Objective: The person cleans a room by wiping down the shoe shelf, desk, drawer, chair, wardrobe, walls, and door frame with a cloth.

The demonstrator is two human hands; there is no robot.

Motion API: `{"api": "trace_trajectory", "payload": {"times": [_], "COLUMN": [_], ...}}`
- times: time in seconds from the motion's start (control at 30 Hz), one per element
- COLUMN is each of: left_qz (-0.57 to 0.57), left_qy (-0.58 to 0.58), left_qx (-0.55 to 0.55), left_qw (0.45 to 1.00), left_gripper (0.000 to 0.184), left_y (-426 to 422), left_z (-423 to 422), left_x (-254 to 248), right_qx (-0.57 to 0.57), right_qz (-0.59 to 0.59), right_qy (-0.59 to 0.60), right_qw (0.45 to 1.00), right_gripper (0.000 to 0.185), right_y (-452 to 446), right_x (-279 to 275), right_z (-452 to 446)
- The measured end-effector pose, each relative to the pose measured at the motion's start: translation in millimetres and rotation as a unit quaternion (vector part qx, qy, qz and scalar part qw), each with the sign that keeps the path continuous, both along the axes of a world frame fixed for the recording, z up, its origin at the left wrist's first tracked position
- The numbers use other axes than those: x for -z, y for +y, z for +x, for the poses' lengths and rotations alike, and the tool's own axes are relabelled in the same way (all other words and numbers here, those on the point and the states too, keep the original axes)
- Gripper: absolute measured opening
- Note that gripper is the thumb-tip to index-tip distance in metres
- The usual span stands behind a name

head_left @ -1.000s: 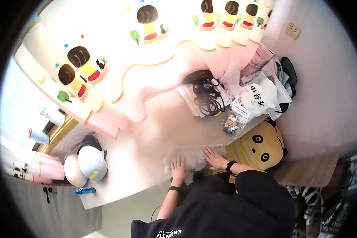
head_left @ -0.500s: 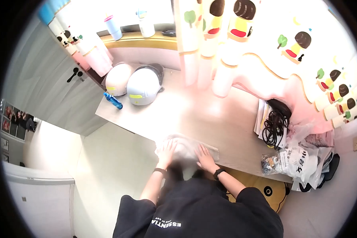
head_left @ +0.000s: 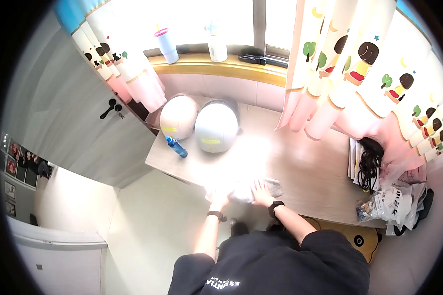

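A crumpled whitish cloth (head_left: 243, 192) is lying at the near edge of a pale wood-grain table (head_left: 300, 169), directly in front of the person in a black top (head_left: 268, 263). The right hand (head_left: 263, 193) is pressing on it with fingers apart; the left hand (head_left: 218, 195) is resting at its 9 o'clock end, where glare is washing out the fingers, so their spread cannot be told. Seen from the cloth, the tabletop is offering open room from 12 round to 2 o'clock, while its near edge is sloping up toward a corner at 10 o'clock. Near that corner a slim blue bottle (head_left: 176, 146) is tilting beside a pale pink helmet (head_left: 178, 118), and a glossy white helmet (head_left: 216, 129) is sitting at 11 o'clock. Farther out at 11 o'clock, a light blue tumbler with a pink lid (head_left: 167, 46) and a white bottle (head_left: 217, 48) are standing on the yellow window sill (head_left: 221, 69), their contents not showing. Between 2 and 3 o'clock, coiled black cables (head_left: 368, 169) are lying over papers. At 3 o'clock, a clear plastic bag (head_left: 366, 211) is holding small multicoloured items, beside a white plastic bag with black characters (head_left: 395, 202), whose contents are staying unreadable.
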State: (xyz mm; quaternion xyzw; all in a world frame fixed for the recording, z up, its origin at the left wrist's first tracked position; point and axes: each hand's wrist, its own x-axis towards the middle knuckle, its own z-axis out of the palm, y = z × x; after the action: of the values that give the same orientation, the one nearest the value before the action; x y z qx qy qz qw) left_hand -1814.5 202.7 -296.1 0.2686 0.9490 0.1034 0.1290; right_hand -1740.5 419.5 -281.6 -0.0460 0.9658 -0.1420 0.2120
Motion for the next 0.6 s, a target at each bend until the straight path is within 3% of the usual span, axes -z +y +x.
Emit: {"api": "trace_trajectory", "payload": {"times": [0.03, 0.07, 0.13, 0.27, 0.37, 0.47, 0.57, 0.6], "left_qz": [-0.005, 0.021, -0.071, -0.083, -0.071, -0.032, -0.008, -0.003], "left_qy": [-0.046, -0.045, -0.045, -0.064, -0.056, -0.025, 0.018, 0.036], "left_qx": [-0.013, -0.012, 0.031, 0.092, 0.108, 0.103, 0.093, 0.089], "left_qw": [0.999, 0.999, 0.996, 0.990, 0.990, 0.994, 0.995, 0.995], "left_gripper": [0.078, 0.080, 0.085, 0.105, 0.108, 0.109, 0.106, 0.104], "left_y": [-10.6, -20.9, -33.7, -42.8, -42.2, -46.0, -44.2, -42.6], "left_z": [-12.0, -23.6, -45.9, -76.4, -77.6, -70.4, -55.7, -53.7], "left_x": [4.6, 8.9, 11.2, 16.8, 14.7, 13.0, 14.2, 10.8], "right_qx": [0.008, 0.019, 0.037, 0.105, 0.118, 0.167, 0.169, 0.169], "right_qz": [0.002, 0.017, 0.058, 0.063, 0.093, 0.157, 0.183, 0.133], "right_qy": [0.006, 0.014, 0.040, 0.028, 0.038, 0.195, 0.210, 0.157], "right_qw": [1.000, 1.000, 0.997, 0.992, 0.988, 0.954, 0.945, 0.964], "right_gripper": [0.103, 0.104, 0.112, 0.118, 0.110, 0.091, 0.089, 0.079], "right_y": [-10.1, -22.5, -51.7, -76.0, -86.8, -99.1, -107.6, -107.7], "right_x": [0.4, 1.2, 5.9, -0.5, 4.2, 33.0, 41.8, 33.0], "right_z": [-7.4, -14.9, -33.2, -46.9, -41.9, -38.6, -32.3, -29.0]}}
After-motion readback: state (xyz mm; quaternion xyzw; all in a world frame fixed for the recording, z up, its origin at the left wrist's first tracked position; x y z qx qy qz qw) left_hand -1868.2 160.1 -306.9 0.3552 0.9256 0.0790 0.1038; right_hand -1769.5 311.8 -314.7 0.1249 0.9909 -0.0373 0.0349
